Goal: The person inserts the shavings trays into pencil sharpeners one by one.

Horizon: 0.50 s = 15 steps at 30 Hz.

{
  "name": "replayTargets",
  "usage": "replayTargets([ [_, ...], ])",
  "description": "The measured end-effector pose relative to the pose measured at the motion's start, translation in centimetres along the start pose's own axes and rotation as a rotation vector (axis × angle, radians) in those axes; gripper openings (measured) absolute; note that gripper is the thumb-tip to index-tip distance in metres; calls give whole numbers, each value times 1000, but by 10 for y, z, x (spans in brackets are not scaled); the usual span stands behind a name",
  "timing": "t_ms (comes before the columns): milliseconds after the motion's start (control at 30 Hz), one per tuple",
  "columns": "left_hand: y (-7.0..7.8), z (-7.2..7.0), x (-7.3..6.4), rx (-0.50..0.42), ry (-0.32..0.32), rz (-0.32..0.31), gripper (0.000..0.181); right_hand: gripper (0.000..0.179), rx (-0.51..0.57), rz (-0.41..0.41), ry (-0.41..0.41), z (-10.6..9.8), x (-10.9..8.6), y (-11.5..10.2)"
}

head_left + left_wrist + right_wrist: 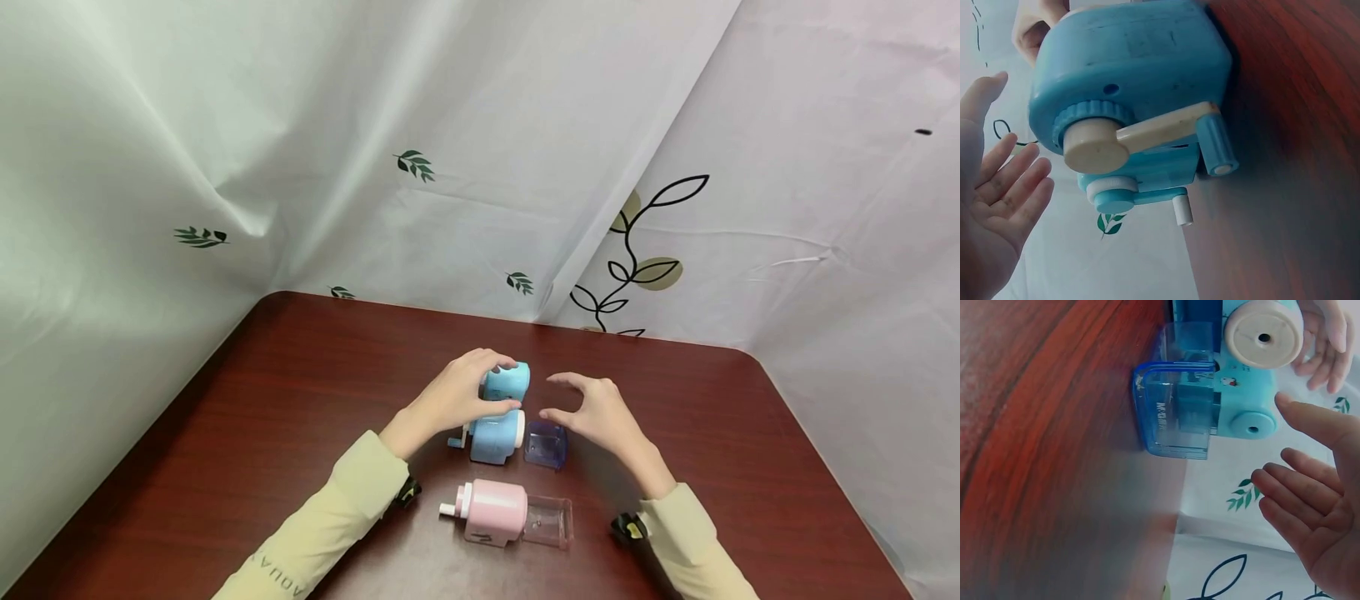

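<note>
A turquoise pencil sharpener [512, 383] stands farthest back, partly hidden behind my left hand [453, 392]. In front of it is a larger blue pencil sharpener [492, 440], its cream crank [1163, 128] toward the left. A see-through blue drawer [546, 444] sits on the table to its right. My left hand's thumb and fingers are spread, gripping nothing, above the blue sharpener and beside the turquoise one. On the other side my right hand [603, 415] hovers above and right of the drawer, fingers apart and holding nothing; the right wrist view shows its palm.
Nearer the front edge lies a pink pencil sharpener [497, 510] with a clear pink drawer [549, 522] at its right side. All stand on a dark red-brown wooden table [337, 375]. A pale cloth with leaf prints [465, 225] hangs behind the table.
</note>
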<state>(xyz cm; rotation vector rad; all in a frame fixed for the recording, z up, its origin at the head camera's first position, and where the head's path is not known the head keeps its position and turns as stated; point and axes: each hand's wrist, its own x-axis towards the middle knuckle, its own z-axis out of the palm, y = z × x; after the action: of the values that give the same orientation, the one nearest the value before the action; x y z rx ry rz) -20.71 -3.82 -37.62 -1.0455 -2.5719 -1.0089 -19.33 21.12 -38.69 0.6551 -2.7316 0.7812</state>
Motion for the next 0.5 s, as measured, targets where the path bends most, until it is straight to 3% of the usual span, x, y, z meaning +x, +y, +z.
replayTargets([
  [267,6,-2,-8,-37,-113,-50,53,52,-13,20,-25,-7,-12,-5],
  [500,4,5,-16,7,-138,-43,53,57,-11,40,-73,-6,-23,-4],
])
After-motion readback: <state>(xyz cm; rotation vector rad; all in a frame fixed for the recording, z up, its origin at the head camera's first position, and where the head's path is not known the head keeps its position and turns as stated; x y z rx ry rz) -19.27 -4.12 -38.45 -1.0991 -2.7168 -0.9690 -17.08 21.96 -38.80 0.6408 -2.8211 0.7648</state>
